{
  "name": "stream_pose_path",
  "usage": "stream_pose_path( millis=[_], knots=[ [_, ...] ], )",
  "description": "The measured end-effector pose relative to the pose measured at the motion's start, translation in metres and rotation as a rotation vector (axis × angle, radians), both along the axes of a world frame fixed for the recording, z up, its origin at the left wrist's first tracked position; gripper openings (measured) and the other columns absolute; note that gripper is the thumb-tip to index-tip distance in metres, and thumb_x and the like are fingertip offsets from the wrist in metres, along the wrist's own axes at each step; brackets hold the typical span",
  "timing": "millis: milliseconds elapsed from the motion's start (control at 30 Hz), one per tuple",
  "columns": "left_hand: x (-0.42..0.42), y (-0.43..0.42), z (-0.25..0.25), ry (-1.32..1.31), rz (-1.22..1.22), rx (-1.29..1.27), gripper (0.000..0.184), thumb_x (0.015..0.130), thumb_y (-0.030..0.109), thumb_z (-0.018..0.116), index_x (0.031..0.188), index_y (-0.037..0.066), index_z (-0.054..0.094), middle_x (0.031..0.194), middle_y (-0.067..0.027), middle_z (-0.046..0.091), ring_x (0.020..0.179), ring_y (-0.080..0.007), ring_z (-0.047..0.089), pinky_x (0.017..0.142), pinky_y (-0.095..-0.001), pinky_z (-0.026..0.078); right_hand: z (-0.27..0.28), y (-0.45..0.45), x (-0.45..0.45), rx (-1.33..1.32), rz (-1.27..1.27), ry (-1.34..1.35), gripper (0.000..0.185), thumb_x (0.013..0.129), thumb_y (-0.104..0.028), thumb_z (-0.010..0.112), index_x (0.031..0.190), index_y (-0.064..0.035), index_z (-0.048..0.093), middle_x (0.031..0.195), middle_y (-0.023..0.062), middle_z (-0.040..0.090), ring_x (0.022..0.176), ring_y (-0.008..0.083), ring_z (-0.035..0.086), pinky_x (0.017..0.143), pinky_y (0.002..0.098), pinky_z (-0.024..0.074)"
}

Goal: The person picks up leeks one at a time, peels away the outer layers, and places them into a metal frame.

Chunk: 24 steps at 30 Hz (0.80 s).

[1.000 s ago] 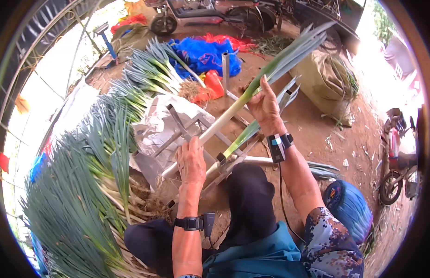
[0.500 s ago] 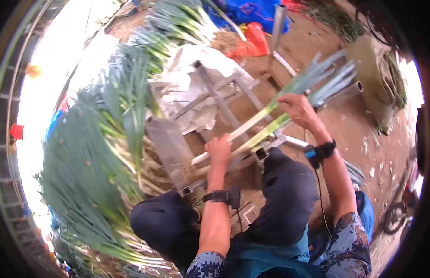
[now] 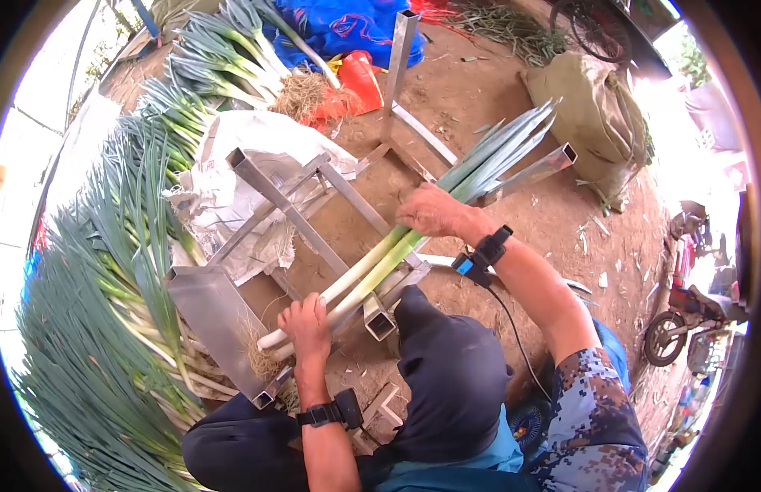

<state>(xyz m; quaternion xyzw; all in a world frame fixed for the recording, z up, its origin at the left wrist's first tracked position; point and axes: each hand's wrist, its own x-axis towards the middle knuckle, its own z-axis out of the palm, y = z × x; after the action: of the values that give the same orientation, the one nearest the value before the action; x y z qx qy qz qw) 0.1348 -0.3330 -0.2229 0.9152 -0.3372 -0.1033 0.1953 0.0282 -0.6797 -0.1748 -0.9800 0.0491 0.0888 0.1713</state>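
Two or so leeks [image 3: 360,283] lie slantwise over a metal frame [image 3: 290,215], white root ends at lower left and green leaves at upper right. My right hand [image 3: 436,211] is closed around them where the white turns green. Near the roots, my left hand [image 3: 306,326] is curled on the white stalks; its fingertips are partly hidden. The root ends rest by a flat metal plate [image 3: 212,324] on the frame, with dry root fibres on it.
A large pile of leeks [image 3: 85,344] lies along the left, with more leeks [image 3: 233,57] at the back. A white sack [image 3: 241,176], a red bag [image 3: 356,82] and blue plastic [image 3: 339,33] lie beyond the frame. An olive sack [image 3: 585,115] and a motorbike [image 3: 683,312] stand at right.
The view has shifted, so the scene sits further left and lower. The leeks now lie closer together, their leaves gathered side by side. Both hands stay on them.
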Motion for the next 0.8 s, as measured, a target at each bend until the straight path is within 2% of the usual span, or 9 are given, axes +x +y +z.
stream_pose_path(
  millis=[100, 200, 300, 333, 433, 467, 600, 633, 800],
  knots=[
    [-0.007, 0.006, 0.004, 0.027, -0.057, -0.006, 0.035, 0.094, 0.033, 0.057, 0.121, 0.011, 0.061, 0.107, -0.0136, 0.061, 0.106, -0.0328, 0.053, 0.102, -0.0514, 0.031, 0.011, 0.008, -0.014, 0.005, 0.018, -0.136, 0.015, 0.089, -0.02, 0.057, 0.083, -0.0112, 0.068, 0.081, 0.0097, 0.066, 0.086, 0.0315, 0.061, 0.081, 0.045, 0.0436],
    [-0.012, 0.012, 0.002, -0.041, -0.126, -0.08, 0.052, 0.087, 0.035, 0.066, 0.131, 0.008, 0.054, 0.119, -0.0143, 0.058, 0.118, -0.0342, 0.049, 0.108, -0.054, 0.026, 0.038, 0.002, -0.026, -0.047, -0.179, -0.545, 0.009, 0.088, -0.013, 0.062, 0.087, -0.0059, 0.068, 0.08, 0.0113, 0.066, 0.084, 0.0314, 0.064, 0.075, 0.0437, 0.0483],
    [-0.018, 0.011, 0.012, -0.069, -0.162, -0.105, 0.068, 0.079, 0.034, 0.073, 0.136, 0.007, 0.05, 0.127, -0.0145, 0.056, 0.125, -0.0349, 0.045, 0.111, -0.0554, 0.023, 0.042, 0.039, -0.06, 0.35, -0.929, -0.843, 0.008, 0.089, -0.008, 0.064, 0.094, -0.003, 0.069, 0.081, 0.0109, 0.066, 0.08, 0.0244, 0.068, 0.067, 0.0388, 0.0516],
    [-0.017, 0.014, 0.007, -0.05, -0.174, -0.08, 0.071, 0.077, 0.033, 0.075, 0.137, 0.007, 0.05, 0.129, -0.0144, 0.056, 0.126, -0.0347, 0.045, 0.11, -0.0552, 0.024, 0.02, 0.04, -0.082, 0.548, -1.13, -0.683, 0.02, 0.093, -0.014, 0.064, 0.107, 0.001, 0.066, 0.089, 0.0108, 0.067, 0.078, 0.0205, 0.069, 0.063, 0.0358, 0.0551],
    [-0.006, 0.017, -0.01, -0.017, -0.218, -0.02, 0.065, 0.08, 0.023, 0.071, 0.139, 0.008, 0.049, 0.128, -0.0141, 0.058, 0.123, -0.0345, 0.051, 0.108, -0.0533, 0.029, -0.028, 0.053, -0.11, 1.425, -1.489, -0.538, 0.033, 0.093, -0.018, 0.067, 0.113, 0.007, 0.06, 0.096, 0.0122, 0.066, 0.079, 0.0213, 0.068, 0.062, 0.0355, 0.0573],
    [0.001, 0.017, -0.012, 0.022, -0.235, -0.007, 0.063, 0.081, 0.021, 0.069, 0.139, 0.008, 0.049, 0.128, -0.0141, 0.058, 0.122, -0.0347, 0.052, 0.106, -0.0528, 0.03, -0.04, 0.05, -0.115, 1.592, -1.427, -0.552, 0.04, 0.092, -0.02, 0.069, 0.116, 0.0092, 0.056, 0.101, 0.012, 0.065, 0.076, 0.0233, 0.067, 0.066, 0.0369, 0.0588],
    [0.012, 0.014, -0.018, 0.144, -0.247, 0.037, 0.051, 0.091, 0.019, 0.06, 0.139, 0.009, 0.049, 0.126, -0.0147, 0.061, 0.118, -0.0358, 0.056, 0.1, -0.0525, 0.036, -0.052, 0.045, -0.097, 2.018, -1.15, -0.72, 0.031, 0.091, -0.019, 0.07, 0.112, 0.0017, 0.059, 0.098, 0.0081, 0.064, 0.074, 0.0199, 0.065, 0.067, 0.0354, 0.0553],
    [0.014, 0.014, -0.019, 0.201, -0.222, 0.056, 0.05, 0.092, 0.021, 0.059, 0.139, 0.009, 0.049, 0.126, -0.0147, 0.061, 0.118, -0.0358, 0.056, 0.099, -0.0526, 0.036, -0.054, 0.045, -0.093, 2.026, -1.186, -0.731, 0.03, 0.091, -0.019, 0.07, 0.111, 0.0009, 0.059, 0.097, 0.0076, 0.064, 0.074, 0.0194, 0.065, 0.066, 0.0349, 0.0546],
    [0.011, 0.024, -0.03, -0.062, -0.322, -0.041, 0.05, 0.092, 0.025, 0.059, 0.138, 0.008, 0.05, 0.126, -0.0153, 0.061, 0.119, -0.0367, 0.054, 0.102, -0.051, 0.034, -0.054, 0.041, -0.082, 1.894, -1.332, -0.711, 0.03, 0.088, -0.016, 0.073, 0.11, -0.0014, 0.06, 0.089, 0.0054, 0.063, 0.067, 0.0164, 0.063, 0.061, 0.0324, 0.0524]
  ],
)
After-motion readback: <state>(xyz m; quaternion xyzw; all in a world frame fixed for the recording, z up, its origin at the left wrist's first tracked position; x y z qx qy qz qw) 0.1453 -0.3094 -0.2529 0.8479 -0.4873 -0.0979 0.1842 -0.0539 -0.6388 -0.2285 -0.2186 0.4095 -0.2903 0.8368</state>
